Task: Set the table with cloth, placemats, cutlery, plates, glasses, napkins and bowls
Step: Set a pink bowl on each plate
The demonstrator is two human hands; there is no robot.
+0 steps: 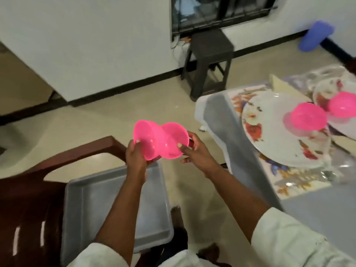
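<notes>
Beside the large white floral plate (269, 132), a second floral plate (331, 93) and its pink plastic bowl (342, 106) are running off the right edge, blurred. The blue cylinder (316, 35) beyond is smearing into haze.

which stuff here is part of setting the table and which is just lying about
Part of the job:
- two pink bowls, one in the left hand, one in the right hand
- pink bowl on the near floral plate
- second pink bowl on the far plate
- floral placemat
- grey tray on the chair

Just lying about:
- dark stool
- blue roll
</notes>
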